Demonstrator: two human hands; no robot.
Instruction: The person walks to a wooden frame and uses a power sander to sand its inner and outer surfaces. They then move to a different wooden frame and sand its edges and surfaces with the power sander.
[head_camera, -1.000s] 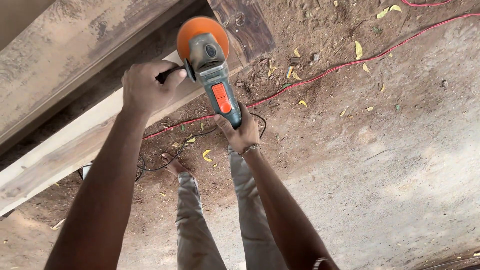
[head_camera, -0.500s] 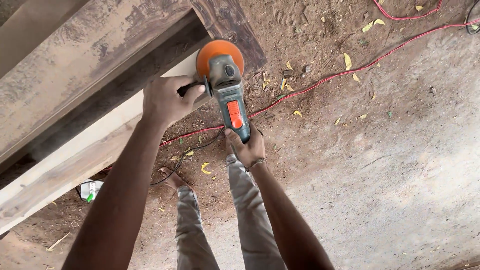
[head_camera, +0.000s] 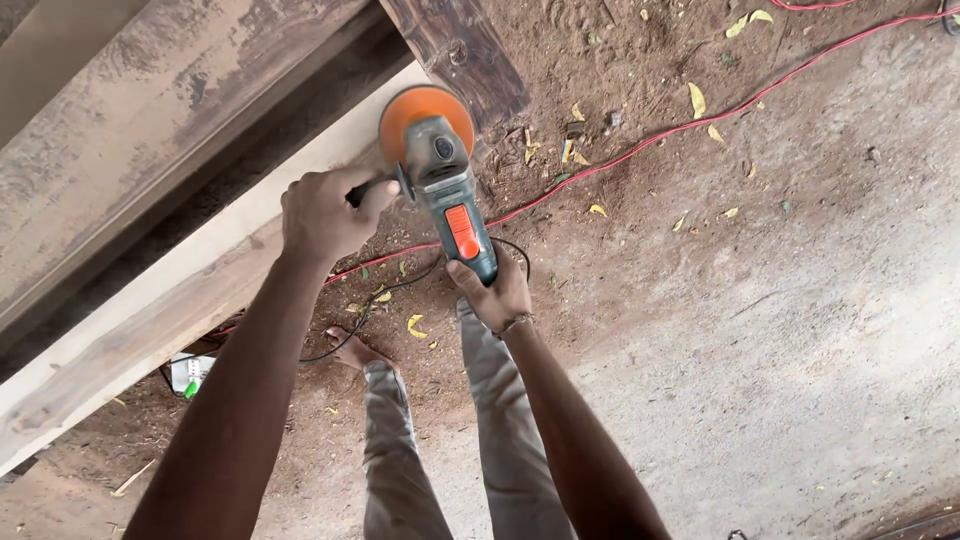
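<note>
I hold a teal angle grinder (head_camera: 453, 195) with an orange switch and a round orange sanding disc (head_camera: 415, 108). My left hand (head_camera: 325, 212) is closed around its black side handle. My right hand (head_camera: 495, 290) grips the rear of the body from below. The disc sits against the edge of a pale wooden beam (head_camera: 150, 310), close to a dark weathered plank (head_camera: 455, 50). My legs in grey trousers (head_camera: 440, 440) stand below the tool.
A wide grey weathered board (head_camera: 130, 130) runs diagonally along the upper left. A red cable (head_camera: 700, 120) and a black cord (head_camera: 370, 310) trail over the dusty ground with yellow leaves. A small white and green object (head_camera: 190, 372) lies under the beam.
The grinder and both hands appear a little further right and lower in the view. The disc has come nearer the dark plank's end. Both grips are unchanged.
</note>
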